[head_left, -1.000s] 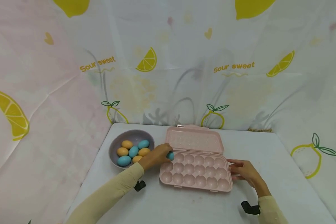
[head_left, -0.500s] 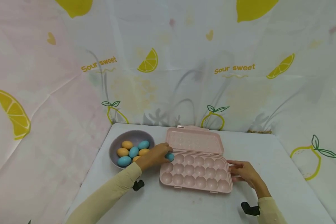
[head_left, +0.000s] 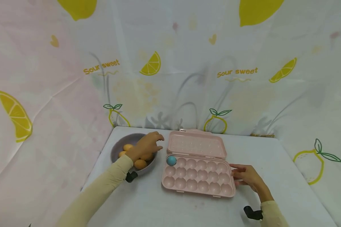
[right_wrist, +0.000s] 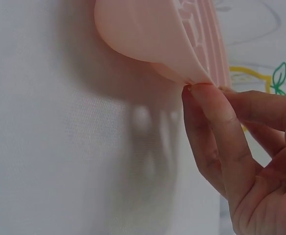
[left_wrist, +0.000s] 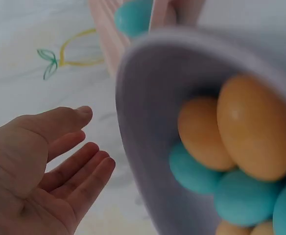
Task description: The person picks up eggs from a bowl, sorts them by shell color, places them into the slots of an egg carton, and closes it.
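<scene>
In the head view my left hand (head_left: 146, 145) is over the right side of a grey-purple bowl (head_left: 115, 151), its fingers apart and holding nothing. Orange eggs (left_wrist: 258, 129) and blue eggs (left_wrist: 243, 198) fill the bowl; the hand and forearm hide some of them from the head camera. One blue egg (head_left: 171, 160) sits in the back left cup of a pink egg tray (head_left: 197, 194), whose hinged lid (head_left: 197, 144) lies back behind it. At the tray's right end my right hand (head_left: 247, 176) pinches the rim between thumb and fingertips.
A white-covered table (head_left: 170, 209) carries the bowl on the left and the tray in the middle. Behind it hangs a lemon-print cloth (head_left: 176, 78), with more cloth at both sides. Black wrist mounts (head_left: 253, 213) stick out from both forearms.
My left hand has let go of the blue egg, leaving it in the tray's back left cup, and has moved left and back over the bowl. The right hand stays at the tray.
</scene>
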Action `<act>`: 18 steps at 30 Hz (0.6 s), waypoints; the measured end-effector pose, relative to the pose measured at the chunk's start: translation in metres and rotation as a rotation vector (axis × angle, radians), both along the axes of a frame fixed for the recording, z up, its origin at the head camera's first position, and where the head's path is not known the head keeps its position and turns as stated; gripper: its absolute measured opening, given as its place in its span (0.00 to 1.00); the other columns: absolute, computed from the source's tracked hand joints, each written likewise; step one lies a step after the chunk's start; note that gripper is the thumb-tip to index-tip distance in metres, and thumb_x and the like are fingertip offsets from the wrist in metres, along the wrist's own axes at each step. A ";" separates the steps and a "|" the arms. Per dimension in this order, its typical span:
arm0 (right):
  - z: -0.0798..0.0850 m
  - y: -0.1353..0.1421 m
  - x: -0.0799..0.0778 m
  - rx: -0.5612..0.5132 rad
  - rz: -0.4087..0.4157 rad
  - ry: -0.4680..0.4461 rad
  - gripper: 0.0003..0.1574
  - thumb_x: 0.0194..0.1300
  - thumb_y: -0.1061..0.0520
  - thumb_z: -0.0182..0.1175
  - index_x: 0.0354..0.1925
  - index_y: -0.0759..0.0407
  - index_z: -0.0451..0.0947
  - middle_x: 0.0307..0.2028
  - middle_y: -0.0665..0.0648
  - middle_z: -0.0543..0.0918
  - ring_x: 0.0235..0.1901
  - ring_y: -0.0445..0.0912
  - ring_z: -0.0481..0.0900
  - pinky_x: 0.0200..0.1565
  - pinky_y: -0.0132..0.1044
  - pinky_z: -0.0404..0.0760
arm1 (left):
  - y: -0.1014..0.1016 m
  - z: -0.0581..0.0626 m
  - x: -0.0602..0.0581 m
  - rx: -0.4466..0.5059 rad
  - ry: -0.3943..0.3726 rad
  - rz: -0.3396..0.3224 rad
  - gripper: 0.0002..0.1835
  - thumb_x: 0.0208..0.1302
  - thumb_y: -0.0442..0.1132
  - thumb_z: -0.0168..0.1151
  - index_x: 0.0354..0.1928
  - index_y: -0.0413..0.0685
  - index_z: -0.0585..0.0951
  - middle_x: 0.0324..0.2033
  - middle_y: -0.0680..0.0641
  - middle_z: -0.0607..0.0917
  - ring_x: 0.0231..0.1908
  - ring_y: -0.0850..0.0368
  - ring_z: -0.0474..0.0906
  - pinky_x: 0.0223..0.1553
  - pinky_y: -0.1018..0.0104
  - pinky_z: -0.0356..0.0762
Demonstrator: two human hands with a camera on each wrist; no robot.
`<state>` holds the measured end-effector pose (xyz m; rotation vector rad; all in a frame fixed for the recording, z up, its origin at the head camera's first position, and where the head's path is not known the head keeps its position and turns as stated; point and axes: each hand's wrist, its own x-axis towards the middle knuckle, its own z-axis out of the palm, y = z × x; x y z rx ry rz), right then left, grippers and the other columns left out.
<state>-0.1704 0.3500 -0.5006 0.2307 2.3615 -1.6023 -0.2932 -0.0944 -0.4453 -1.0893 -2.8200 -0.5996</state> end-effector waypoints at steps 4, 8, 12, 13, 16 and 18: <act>0.000 0.000 -0.001 0.007 -0.006 -0.006 0.33 0.65 0.64 0.61 0.66 0.70 0.67 0.45 0.65 0.84 0.41 0.51 0.84 0.36 0.44 0.85 | -0.020 0.001 -0.014 0.008 -0.003 0.038 0.16 0.58 0.35 0.70 0.47 0.37 0.82 0.41 0.41 0.81 0.42 0.47 0.78 0.45 0.55 0.77; -0.001 0.001 -0.001 0.008 -0.019 -0.014 0.33 0.64 0.64 0.61 0.66 0.70 0.67 0.45 0.64 0.84 0.40 0.51 0.84 0.36 0.44 0.85 | -0.038 0.000 -0.021 0.011 -0.033 0.069 0.15 0.58 0.34 0.69 0.46 0.35 0.82 0.42 0.39 0.83 0.44 0.44 0.78 0.47 0.51 0.76; 0.000 0.000 0.000 -0.002 -0.024 -0.015 0.33 0.64 0.65 0.61 0.65 0.70 0.68 0.44 0.64 0.84 0.40 0.51 0.84 0.37 0.44 0.85 | -0.048 -0.001 -0.022 0.012 -0.150 0.132 0.15 0.58 0.36 0.70 0.44 0.33 0.82 0.40 0.39 0.84 0.43 0.44 0.79 0.46 0.51 0.77; 0.000 -0.001 0.000 -0.002 -0.019 -0.012 0.33 0.64 0.65 0.61 0.65 0.70 0.67 0.44 0.64 0.84 0.40 0.52 0.84 0.37 0.44 0.85 | -0.049 -0.002 -0.023 0.009 -0.189 0.148 0.16 0.58 0.36 0.70 0.44 0.32 0.82 0.41 0.39 0.84 0.43 0.44 0.79 0.46 0.51 0.77; 0.001 -0.001 -0.001 -0.005 -0.034 -0.013 0.33 0.63 0.65 0.62 0.65 0.70 0.68 0.44 0.64 0.84 0.40 0.51 0.85 0.37 0.44 0.85 | -0.049 -0.007 -0.025 -0.020 -0.278 0.197 0.18 0.57 0.39 0.71 0.44 0.32 0.82 0.39 0.40 0.84 0.41 0.46 0.79 0.44 0.53 0.78; 0.000 -0.001 -0.002 -0.001 -0.023 -0.009 0.33 0.64 0.64 0.62 0.65 0.70 0.68 0.44 0.64 0.84 0.40 0.51 0.85 0.37 0.44 0.85 | -0.048 -0.011 -0.028 -0.040 -0.312 0.214 0.15 0.56 0.39 0.71 0.39 0.33 0.83 0.33 0.42 0.83 0.35 0.49 0.77 0.38 0.57 0.78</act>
